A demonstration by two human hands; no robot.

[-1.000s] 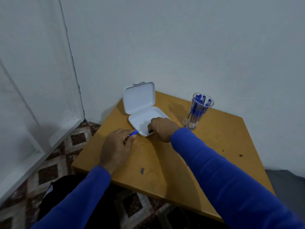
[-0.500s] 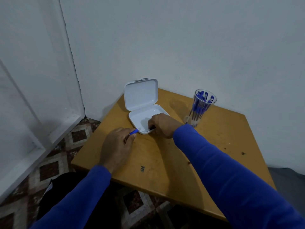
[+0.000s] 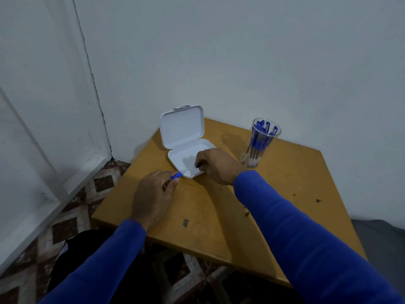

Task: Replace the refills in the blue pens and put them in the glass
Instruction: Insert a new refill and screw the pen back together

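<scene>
My left hand [image 3: 153, 196] grips a blue pen [image 3: 176, 176] whose blue end sticks out toward the white box [image 3: 182, 159]. The box lies with its lid raised at the table's far left, and its tray looks bare where visible. My right hand [image 3: 215, 165] reaches into the tray's near right corner with curled fingers; what they pinch is hidden. A clear glass [image 3: 260, 143] holding several blue pens stands to the right of the box.
The small wooden table [image 3: 285, 205] stands in a corner against white walls, with a pen-drawn hash mark [image 3: 185, 223] near its front. Patterned floor tiles [image 3: 72, 218] lie to the left, and a dark bag [image 3: 87, 249] sits below the table's near edge.
The view has shifted slightly. My right hand's fingers have moved a little deeper into the tray. My left hand still holds the pen in the same place.
</scene>
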